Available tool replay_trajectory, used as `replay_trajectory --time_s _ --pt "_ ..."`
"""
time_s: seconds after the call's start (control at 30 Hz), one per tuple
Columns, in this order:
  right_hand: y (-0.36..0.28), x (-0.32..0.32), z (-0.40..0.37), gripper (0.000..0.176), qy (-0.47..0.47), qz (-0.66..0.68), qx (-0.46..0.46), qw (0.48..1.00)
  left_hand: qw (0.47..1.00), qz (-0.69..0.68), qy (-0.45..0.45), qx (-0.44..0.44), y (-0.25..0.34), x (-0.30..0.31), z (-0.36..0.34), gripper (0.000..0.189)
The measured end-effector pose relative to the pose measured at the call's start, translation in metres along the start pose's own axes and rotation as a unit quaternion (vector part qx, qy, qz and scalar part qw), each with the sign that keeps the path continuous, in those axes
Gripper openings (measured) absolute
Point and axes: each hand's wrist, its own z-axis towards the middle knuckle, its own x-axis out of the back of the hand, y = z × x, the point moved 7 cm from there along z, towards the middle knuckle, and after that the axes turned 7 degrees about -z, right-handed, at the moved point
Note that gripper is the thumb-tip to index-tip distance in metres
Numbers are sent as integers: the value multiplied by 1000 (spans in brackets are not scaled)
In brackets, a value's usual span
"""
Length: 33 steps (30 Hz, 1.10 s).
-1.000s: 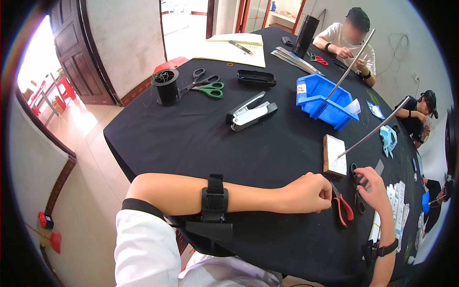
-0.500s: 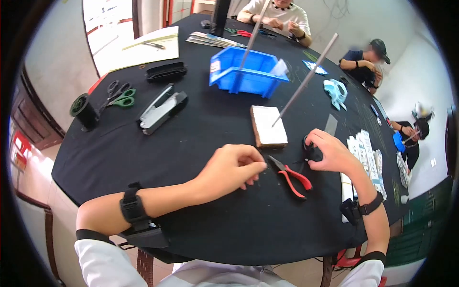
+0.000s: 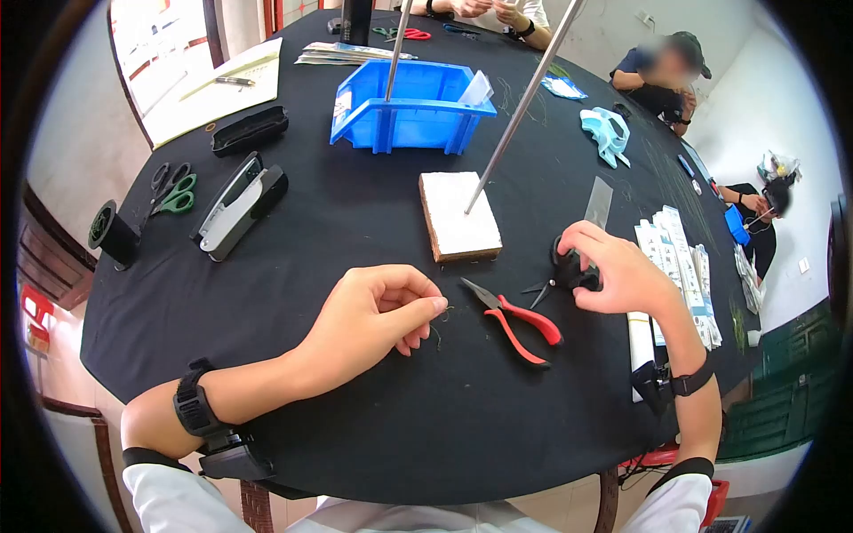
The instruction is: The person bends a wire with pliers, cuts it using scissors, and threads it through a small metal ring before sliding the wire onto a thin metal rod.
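Observation:
My left hand (image 3: 360, 324) is closed in a pinch, with a thin dark thread (image 3: 437, 335) trailing from the fingertips over the black cloth. Over to the right, my right hand (image 3: 626, 274) has thumb and fingers around the black handles of small scissors (image 3: 562, 272); their slightly parted blades point left. Between the hands lie red-handled pliers (image 3: 520, 322), jaws toward the upper left. Just beyond, a metal rod (image 3: 524, 102) stands tilted on a white-topped block (image 3: 458, 209). A clear flat strip (image 3: 600, 202) lies behind my right hand.
A blue bin (image 3: 413, 124) stands farther back. At left are a stapler (image 3: 238, 209), green-handled scissors (image 3: 178, 195), a black spool (image 3: 111, 235) and a black tray (image 3: 251, 131). Paper packets (image 3: 680, 266) lie at right. Several people sit around the table.
The scissors in my right hand have turned, so their blades now show. My view has shifted, and most table items appear farther left and higher. My left hand keeps its pinch.

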Motion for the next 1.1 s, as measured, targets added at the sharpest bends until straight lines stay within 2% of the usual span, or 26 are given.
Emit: replay_trajectory --time_s 0.2,0.3,0.33,0.43,0.47,0.5,0.57,0.63,0.7,0.8,0.83,0.9,0.93,1.03,1.1 --pt "12 -2 -3 39 61 -119 85 987 1000 -12 3 -4 1 0 0 15" --pt "16 0 -6 35 -27 -37 -51 998 1000 -23 11 -2 0 2 -1 15" --pt "20 -2 -8 31 10 -5 -32 999 1000 -29 13 1 0 2 -1 15" --pt "3 -14 -11 33 -29 213 -50 975 999 -45 8 10 2 -1 -3 15" --pt "-6 -16 -11 35 -18 247 -13 969 999 -51 0 9 2 -3 -3 15" --pt "-20 -13 -12 32 -4 261 20 965 998 -56 -7 9 2 -4 -3 15" --pt "-35 -14 -14 31 -35 284 61 956 997 -70 -19 12 2 -6 -4 15" --pt "-43 -16 -17 31 -39 256 41 965 996 -88 -27 18 4 -9 -5 14" --pt "-48 -19 -20 34 -57 298 -9 953 992 -116 -39 25 3 -12 -6 13" --pt "-58 -24 -28 38 -43 372 -30 927 987 -149 -52 29 4 -17 -9 12" --pt "-63 -25 -31 44 -34 391 -25 919 986 -158 -54 28 4 -19 -10 12" --pt "-77 -23 -32 49 -45 363 33 930 980 -186 -57 34 4 -22 -13 11" --pt "-81 -24 -33 54 -67 345 25 936 977 -200 -58 36 4 -24 -14 10" --pt "-94 -18 -32 56 -18 234 45 971 970 -233 -57 46 5 -26 -17 11" --pt "-96 -21 -30 58 -15 231 45 972 967 -244 -59 48 6 -26 -19 11"
